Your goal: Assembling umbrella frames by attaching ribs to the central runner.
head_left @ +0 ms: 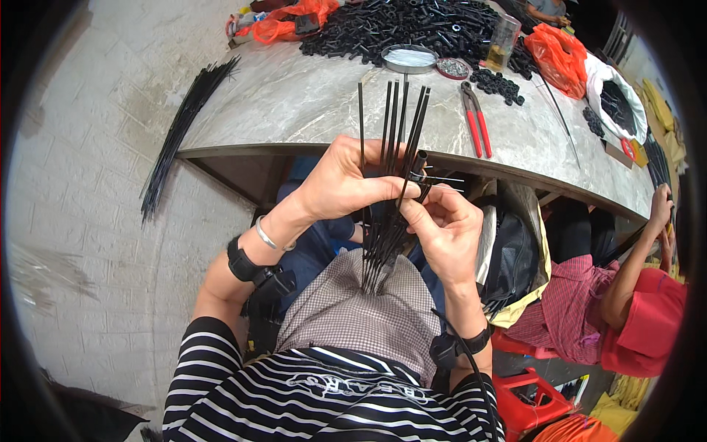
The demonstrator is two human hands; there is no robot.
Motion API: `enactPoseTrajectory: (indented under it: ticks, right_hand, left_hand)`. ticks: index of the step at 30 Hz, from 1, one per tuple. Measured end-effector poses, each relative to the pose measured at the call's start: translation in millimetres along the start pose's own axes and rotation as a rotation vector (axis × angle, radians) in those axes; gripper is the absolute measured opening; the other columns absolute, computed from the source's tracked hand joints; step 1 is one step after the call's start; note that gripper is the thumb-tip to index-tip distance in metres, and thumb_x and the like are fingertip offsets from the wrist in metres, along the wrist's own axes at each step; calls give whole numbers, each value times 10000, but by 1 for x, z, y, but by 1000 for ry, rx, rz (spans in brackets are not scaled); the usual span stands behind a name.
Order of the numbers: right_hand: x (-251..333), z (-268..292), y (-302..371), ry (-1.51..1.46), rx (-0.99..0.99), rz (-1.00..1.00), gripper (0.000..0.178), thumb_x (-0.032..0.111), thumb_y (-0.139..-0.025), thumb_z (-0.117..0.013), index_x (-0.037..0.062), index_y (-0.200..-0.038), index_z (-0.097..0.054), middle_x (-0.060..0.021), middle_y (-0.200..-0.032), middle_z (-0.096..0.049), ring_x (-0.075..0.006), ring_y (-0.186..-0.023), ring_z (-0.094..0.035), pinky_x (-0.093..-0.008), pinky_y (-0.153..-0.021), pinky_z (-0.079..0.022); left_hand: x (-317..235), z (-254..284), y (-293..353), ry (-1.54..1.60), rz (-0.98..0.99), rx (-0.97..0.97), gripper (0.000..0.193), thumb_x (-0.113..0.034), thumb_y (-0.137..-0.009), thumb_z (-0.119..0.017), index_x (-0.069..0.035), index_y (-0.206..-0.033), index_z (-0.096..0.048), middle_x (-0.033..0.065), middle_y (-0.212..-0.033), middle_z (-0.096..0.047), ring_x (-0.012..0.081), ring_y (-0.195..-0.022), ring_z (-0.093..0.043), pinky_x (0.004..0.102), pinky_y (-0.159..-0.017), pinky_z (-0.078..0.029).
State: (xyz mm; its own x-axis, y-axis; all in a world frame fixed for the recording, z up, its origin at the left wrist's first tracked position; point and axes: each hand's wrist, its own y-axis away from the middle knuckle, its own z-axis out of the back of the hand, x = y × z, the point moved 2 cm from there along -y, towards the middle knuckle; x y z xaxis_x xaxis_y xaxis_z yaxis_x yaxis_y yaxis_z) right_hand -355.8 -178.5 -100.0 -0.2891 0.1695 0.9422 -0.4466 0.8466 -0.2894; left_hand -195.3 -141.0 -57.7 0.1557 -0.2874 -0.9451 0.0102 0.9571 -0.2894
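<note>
Here, the left hand (346, 179), forearm angled inward, clamps the rods (375, 236) above the lap (346, 309); the right hand (447, 234) bends inward beside it, fingertips at the rods, grip unclear. Long axes run lap to table (291, 114), far ends fanned. White lettering (357, 389) marks the shirt (294, 423).

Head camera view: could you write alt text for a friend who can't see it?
A person's left hand holds thin black rods above a checked lap cloth, the right hand close beside it. Beyond, a grey table bears a heap of black parts, red-handled pliers and orange bags; at right, a co-worker in red appears.
</note>
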Motion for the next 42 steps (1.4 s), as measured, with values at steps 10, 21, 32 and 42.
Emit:
enactPoseTrajectory:
  ticks: [10, 21, 32, 42]
  right_hand:
    - [-2, 5, 0, -55, 34, 1, 102, 2, -786, -729, -12, -762, -631, -2, -661, -596, -56, -563, -574, -189, -500, -472]
    - [-3, 12, -5, -291, 248, -121, 98, -14, -765, -741, -39, -830, -672, -24, -708, -628, -59, -594, -586, -183, -530, -482]
    - [-1, 2, 3, -108, 92, -72, 121, 34, -802, -731, -33, -852, -642, -11, -708, -626, -46, -614, -588, -178, -525, -487]
    - [8, 6, 7, -47, 138, 10, 62, -4, -809, -691, -57, -823, -660, -15, -764, -593, -74, -639, -612, -193, -528, -515]
  left_hand:
    - [-5, -2, 5, -102, 53, -70, 278, -1, -732, -763, 16, -998, -686, 48, -888, -707, 93, -827, -638, 251, -776, -517]
    - [-2, 3, 1, 41, 51, 117, 310, -36, -763, -759, 16, -1054, -665, 33, -914, -693, 69, -823, -608, 231, -740, -501]
    - [-5, -3, 5, 7, 49, 32, 336, -59, -764, -767, 12, -1067, -640, -9, -891, -665, 40, -840, -579, 218, -750, -488]
    - [-14, -3, 6, -120, -9, 103, 323, -66, -785, -733, 22, -1081, -636, 33, -956, -686, 67, -882, -593, 243, -799, -490]
